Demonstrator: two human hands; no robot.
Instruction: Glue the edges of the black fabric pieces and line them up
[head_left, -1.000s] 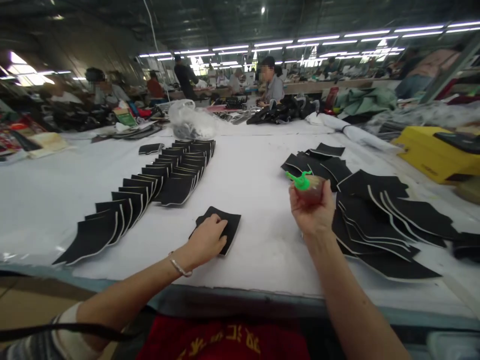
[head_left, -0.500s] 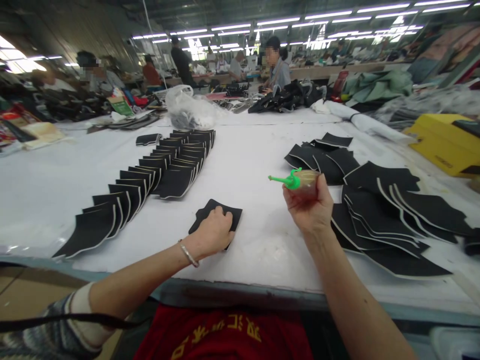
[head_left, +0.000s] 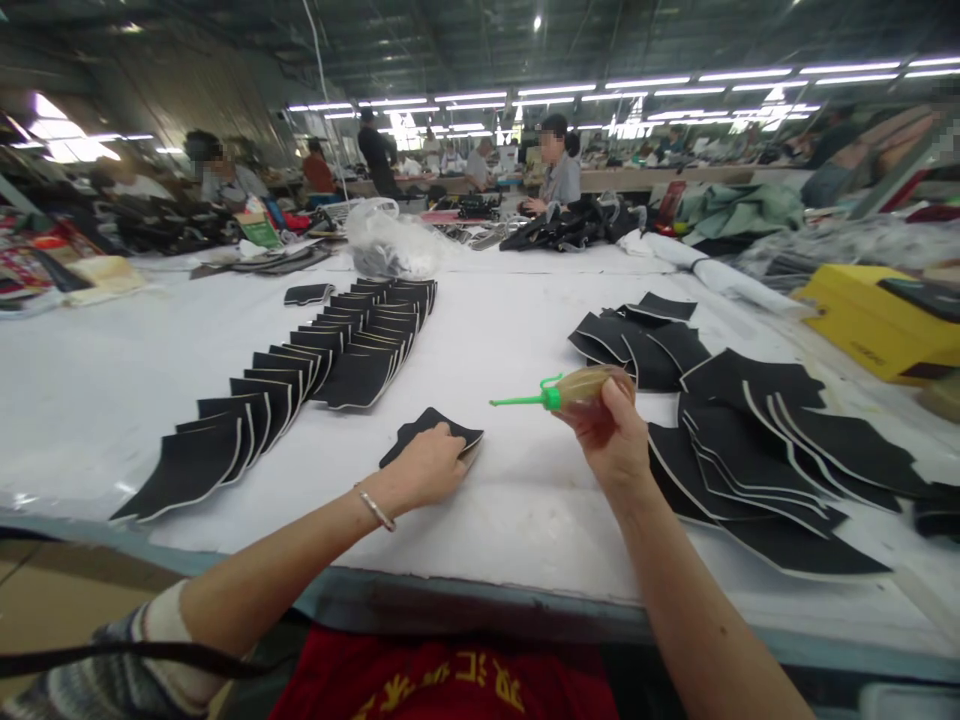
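Observation:
My left hand (head_left: 427,464) is closed on a black panel (head_left: 409,432) with a pale edge, at the front of the white table. The panel's right side is tilted up off the surface; my fingertips under it are partly hidden. To the right, my right hand (head_left: 611,430) grips a squeeze bottle (head_left: 585,390) of brownish liquid above the table. Its thin green nozzle (head_left: 517,401) points left, over the space beyond the panel. Overlapping rows of similar black panels (head_left: 199,455) lie at the left, and a looser pile (head_left: 757,440) spreads out beside my right forearm.
One black piece (head_left: 307,294) lies apart behind the left rows. Clear plastic bags (head_left: 390,240) and dark straps (head_left: 562,225) sit at the far side. A yellow box (head_left: 877,320) stands at the right. Several people work in the background.
The bottle has swung level, its nozzle reaching further left. My left hand has raised the right edge of the panel. The view has tilted up slightly.

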